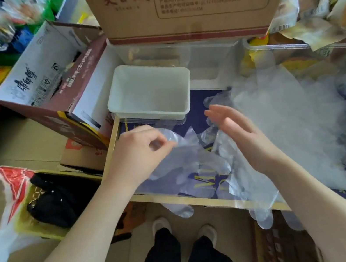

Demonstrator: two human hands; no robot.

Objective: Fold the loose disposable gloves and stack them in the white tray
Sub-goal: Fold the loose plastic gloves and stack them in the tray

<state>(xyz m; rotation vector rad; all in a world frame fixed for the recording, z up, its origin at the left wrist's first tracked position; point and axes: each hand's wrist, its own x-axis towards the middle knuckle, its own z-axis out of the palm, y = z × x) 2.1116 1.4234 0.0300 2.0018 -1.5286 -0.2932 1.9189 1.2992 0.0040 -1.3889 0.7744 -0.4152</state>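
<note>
A white tray stands at the back left of a dark blue patterned surface, with nothing visible inside it. In front of it lies a clear disposable glove; my left hand pinches its upper edge between thumb and fingers. My right hand hovers just right of that glove, fingers straight and spread, holding nothing. A large loose pile of clear gloves fills the right half of the surface. Several gloves hang over the front edge.
A big brown cardboard box stands behind the tray, with clear plastic containers under it. An open white and maroon carton sits to the left. A black item lies in a yellow box below left. My feet are beneath the front edge.
</note>
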